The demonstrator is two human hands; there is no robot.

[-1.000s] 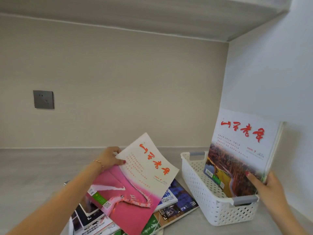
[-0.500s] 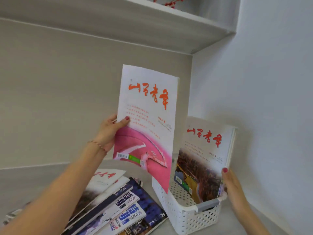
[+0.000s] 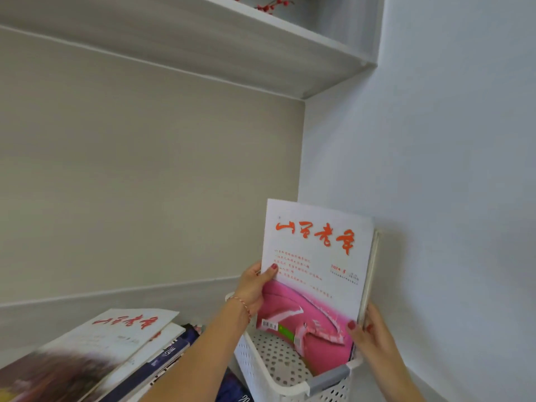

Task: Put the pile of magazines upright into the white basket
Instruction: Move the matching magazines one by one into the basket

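A pink-and-white magazine stands upright in the white perforated basket, in front of another upright magazine whose edge shows behind it. My left hand grips the pink magazine's left edge, thumb on the cover. My right hand holds the lower right corner of the upright magazines, thumb on the pink cover. The pile of magazines lies flat at lower left, beside the basket.
The basket stands in the corner against the right wall. A shelf runs overhead with red berries on it. The grey counter stretches left behind the pile.
My left hand has carried the pink magazine right and down into the basket, in front of the other magazine. My right thumb now lies on the pink cover.
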